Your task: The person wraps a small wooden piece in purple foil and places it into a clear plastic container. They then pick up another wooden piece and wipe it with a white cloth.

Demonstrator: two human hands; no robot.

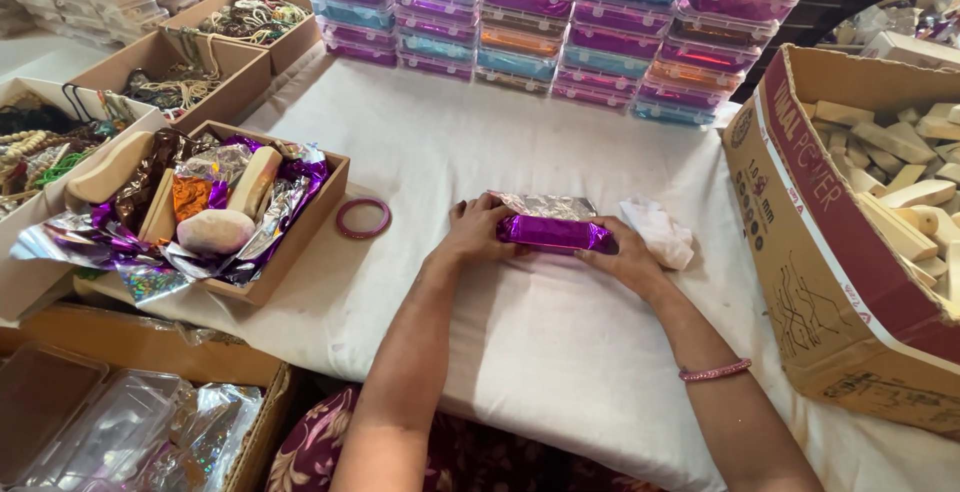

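Bright, even daylight; soft shadows, foil glare, wide-angle edge distortion.

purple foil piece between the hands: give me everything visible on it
The purple foil piece is an elongated, bar-shaped thing wrapped in shiny metallic purple foil, lying horizontally on the white cloth. A silver foil sheet shows just behind its top edge. The left hand grips its left end, the right hand its right end, fingers curled over it. What is inside cannot be told.

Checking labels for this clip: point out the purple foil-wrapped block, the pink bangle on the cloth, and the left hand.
purple foil-wrapped block (pixel 553 233), head view, front face.
pink bangle (pixel 363 218), head view, near rim.
left hand (pixel 477 231), head view, back of hand.
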